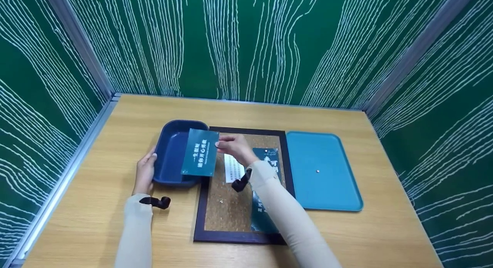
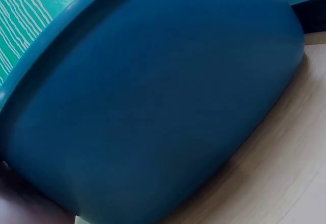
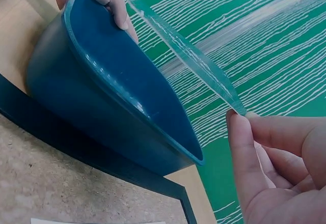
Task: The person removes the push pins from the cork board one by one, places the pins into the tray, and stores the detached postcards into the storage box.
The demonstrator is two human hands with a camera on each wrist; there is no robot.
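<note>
The right hand [image 1: 235, 148] pinches one edge of the teal card [image 1: 200, 154], partly above the blue bin [image 1: 169, 156]; likely light, springy (it bows slightly), best held by its edges. The left hand [image 1: 145, 171] grips the bin's side.

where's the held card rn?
Head view, just left of centre: the card is pinched in the right hand, overlapping the right side of the blue bin.

A wood-grain tabletop [image 1: 88, 206] is occupied by a blue bin [image 1: 168, 156] toward its left edge, a framed corkboard [image 1: 227, 212] midway, and a teal tray [image 1: 323, 152] toward its right edge.
</note>
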